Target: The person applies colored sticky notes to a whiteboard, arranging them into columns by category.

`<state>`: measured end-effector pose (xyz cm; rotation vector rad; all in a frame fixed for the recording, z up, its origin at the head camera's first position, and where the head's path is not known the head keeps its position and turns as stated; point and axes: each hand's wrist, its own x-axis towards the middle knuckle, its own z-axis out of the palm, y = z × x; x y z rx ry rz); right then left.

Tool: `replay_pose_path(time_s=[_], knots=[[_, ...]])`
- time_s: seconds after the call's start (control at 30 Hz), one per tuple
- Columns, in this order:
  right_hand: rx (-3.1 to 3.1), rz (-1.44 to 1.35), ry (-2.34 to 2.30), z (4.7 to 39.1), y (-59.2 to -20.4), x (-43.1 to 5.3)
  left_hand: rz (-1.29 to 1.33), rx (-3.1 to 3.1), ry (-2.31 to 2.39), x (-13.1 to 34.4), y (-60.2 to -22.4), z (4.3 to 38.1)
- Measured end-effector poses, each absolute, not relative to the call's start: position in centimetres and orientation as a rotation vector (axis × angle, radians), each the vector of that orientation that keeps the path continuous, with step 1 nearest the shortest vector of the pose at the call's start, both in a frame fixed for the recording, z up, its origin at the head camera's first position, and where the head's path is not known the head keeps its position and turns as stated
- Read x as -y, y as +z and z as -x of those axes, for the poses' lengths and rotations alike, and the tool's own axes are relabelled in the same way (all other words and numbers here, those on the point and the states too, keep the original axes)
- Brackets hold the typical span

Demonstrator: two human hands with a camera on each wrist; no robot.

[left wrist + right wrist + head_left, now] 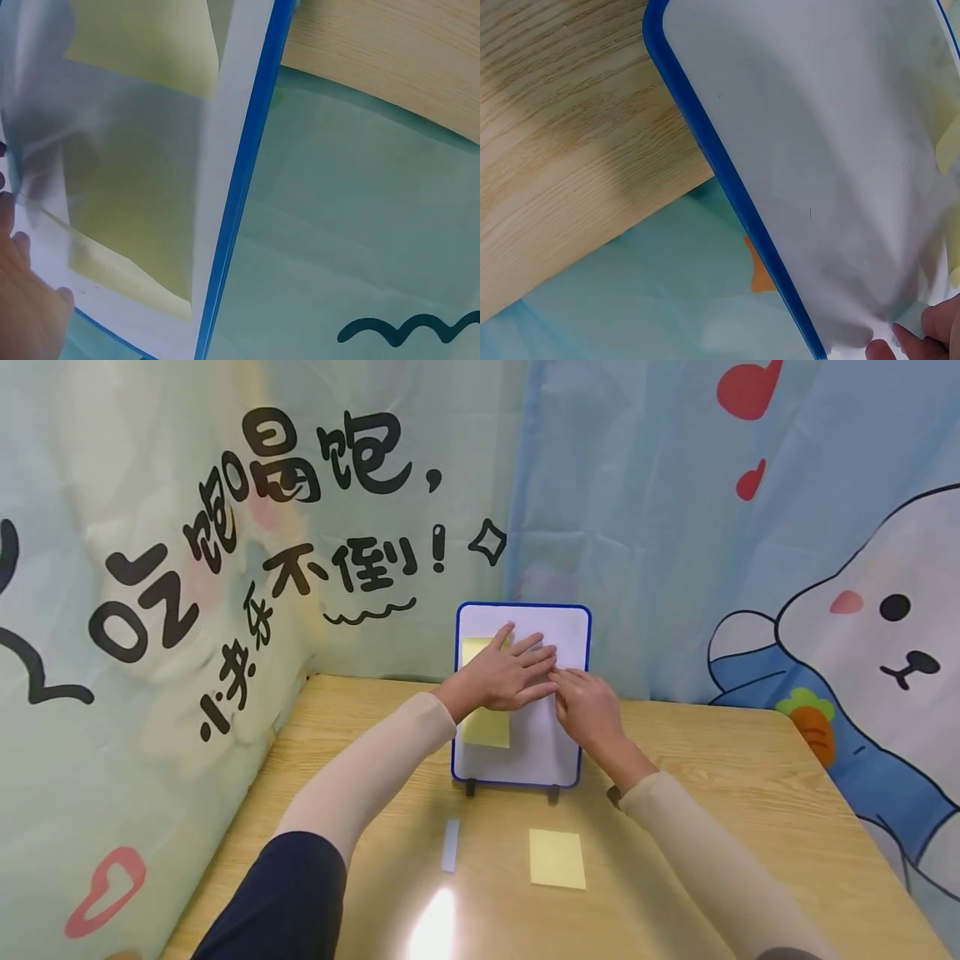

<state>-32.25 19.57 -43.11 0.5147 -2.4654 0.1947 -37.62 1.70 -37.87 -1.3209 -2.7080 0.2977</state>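
A small whiteboard (pixel 540 752) with a blue frame stands upright on dark feet. Two yellow sticky notes are stuck along its left side: the upper note (pixel 474 648) partly behind my left hand, the lower note (pixel 487 731) beneath that hand's wrist. My left hand (pixel 506 675) lies over the board's middle, fingers straight and spread. Close to its fingertips, my right hand (pixel 588 706) has curled fingers against the board. In the right wrist view, a pale bluish strip (pixel 909 316) shows between its thumb and fingers, mostly hidden.
On the wooden table (pixel 675 860), in front of the whiteboard, lie a pale blue strip (pixel 450 845) and another yellow sticky note (pixel 557 858). A printed curtain (pixel 637 527) hangs behind the table and along its left side. Bright glare falls near the front edge.
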Motion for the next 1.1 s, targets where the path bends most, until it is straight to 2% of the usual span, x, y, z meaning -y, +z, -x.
replay_pose_path(time_s=[1.1], knots=[[2.445, -0.535, 0.165, 32.09, -43.34, -19.85, 1.302, 2.64, 0.333, -2.41, -37.99, 37.74]])
